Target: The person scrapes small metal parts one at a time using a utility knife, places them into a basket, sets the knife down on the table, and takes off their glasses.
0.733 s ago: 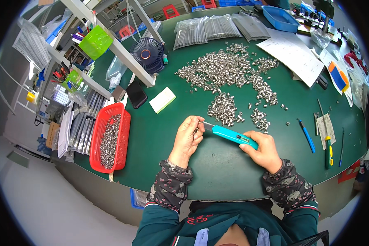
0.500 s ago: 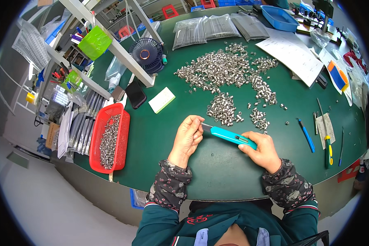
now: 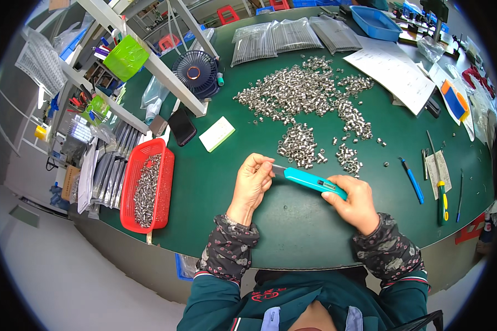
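Note:
My right hand [image 3: 356, 202] is closed round the handle of a teal utility knife [image 3: 309, 180], its blade out and pointing left. At the blade's tip, my left hand [image 3: 252, 185] pinches with thumb and forefinger; whatever lies between those fingertips is too small and covered to name. Both hands are above the near part of the green table [image 3: 292, 237]. Just beyond the knife lies a small heap of short metal rings [image 3: 297, 146], with a smaller cluster [image 3: 348, 160] to its right and a large spread pile [image 3: 292, 91] farther back.
A red basket [image 3: 170, 187] holding metal pieces stands at left, near a phone [image 3: 182, 127], a notepad [image 3: 217, 134] and a fan [image 3: 195, 73]. At right lie a blue pen-like tool [image 3: 412, 182] and a green-yellow screwdriver [image 3: 442, 204]. Bagged rods [image 3: 255, 45] and a blue tray [image 3: 376, 25] are behind.

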A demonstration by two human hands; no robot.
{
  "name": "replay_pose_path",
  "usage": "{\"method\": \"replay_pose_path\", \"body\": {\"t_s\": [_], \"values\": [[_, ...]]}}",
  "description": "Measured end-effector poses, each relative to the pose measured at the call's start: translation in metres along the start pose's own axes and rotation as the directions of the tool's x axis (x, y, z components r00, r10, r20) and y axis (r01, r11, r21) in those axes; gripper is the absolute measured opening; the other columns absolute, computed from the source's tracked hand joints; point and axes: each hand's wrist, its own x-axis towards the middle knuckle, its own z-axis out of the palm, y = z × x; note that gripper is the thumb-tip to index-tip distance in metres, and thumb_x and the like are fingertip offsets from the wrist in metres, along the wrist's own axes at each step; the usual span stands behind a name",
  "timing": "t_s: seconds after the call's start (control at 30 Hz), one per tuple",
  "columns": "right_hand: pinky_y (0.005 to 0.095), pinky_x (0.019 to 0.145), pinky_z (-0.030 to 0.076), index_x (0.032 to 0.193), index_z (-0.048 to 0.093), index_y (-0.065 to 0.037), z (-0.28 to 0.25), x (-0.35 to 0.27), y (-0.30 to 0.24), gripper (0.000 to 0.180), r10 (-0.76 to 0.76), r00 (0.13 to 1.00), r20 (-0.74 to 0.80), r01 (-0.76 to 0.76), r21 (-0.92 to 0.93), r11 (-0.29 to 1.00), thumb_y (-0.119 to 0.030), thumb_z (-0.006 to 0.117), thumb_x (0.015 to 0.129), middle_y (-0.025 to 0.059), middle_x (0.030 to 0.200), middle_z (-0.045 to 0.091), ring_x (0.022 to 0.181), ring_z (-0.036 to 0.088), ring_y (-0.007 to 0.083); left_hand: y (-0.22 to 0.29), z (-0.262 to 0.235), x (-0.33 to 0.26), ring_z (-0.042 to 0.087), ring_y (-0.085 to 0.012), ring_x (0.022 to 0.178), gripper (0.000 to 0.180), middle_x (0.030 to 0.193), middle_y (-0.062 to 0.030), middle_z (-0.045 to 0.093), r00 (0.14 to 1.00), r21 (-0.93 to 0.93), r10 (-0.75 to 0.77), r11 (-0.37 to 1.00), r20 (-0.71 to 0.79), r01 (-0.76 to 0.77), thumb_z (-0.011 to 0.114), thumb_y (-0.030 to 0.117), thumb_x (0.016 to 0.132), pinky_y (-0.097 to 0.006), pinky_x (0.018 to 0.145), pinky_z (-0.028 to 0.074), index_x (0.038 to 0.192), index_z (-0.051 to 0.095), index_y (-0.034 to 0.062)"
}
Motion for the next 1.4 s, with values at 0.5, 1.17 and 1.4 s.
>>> {"method": "replay_pose_path", "body": {"t_s": [0.5,1.17,1.4], "values": [[0.0361,0.053,0.044,0.088,0.061,-0.006,0.0,0.003,0.008,0.024,-0.025,0.996,-0.089,0.024,-0.007,1.0,-0.024,0.064,0.073,0.0115,0.071,0.059,0.06,0.058,0.0288,0.002,0.006,0.0,0.034,-0.0027,0.048,0.014,0.075,-0.0039,0.052,0.998,-0.07,-0.039,0.997,-0.057,0.035,0.046,0.018,0.091,-0.014,0.036,0.024,0.096,0.052,0.0067],[0.0367,0.054,0.044,0.088,0.061,-0.006,0.001,0.002,0.005,0.024,-0.02,0.999,-0.048,0.02,-0.005,1.0,-0.025,0.064,0.073,0.0126,0.071,0.059,0.061,0.058,0.0298,0.004,0.007,-0.001,0.033,-0.0034,0.047,0.019,0.071,-0.0034,0.051,0.99,-0.078,-0.114,0.991,-0.089,0.107,0.042,0.023,0.093,-0.014,0.035,0.022,0.093,0.051,0.0058],[0.037,0.056,0.045,0.089,0.061,-0.005,0.0,0.003,0.006,0.027,0.0,1.0,0.02,0.0,0.024,1.0,-0.027,0.064,0.074,0.0132,0.072,0.06,0.063,0.058,0.0301,0.005,0.008,-0.002,0.032,-0.0032,0.043,0.02,0.066,-0.0045,0.052,0.982,-0.118,-0.154,0.983,-0.114,0.14,0.042,0.022,0.093,-0.015,0.033,0.022,0.091,0.052,0.0055]]}}
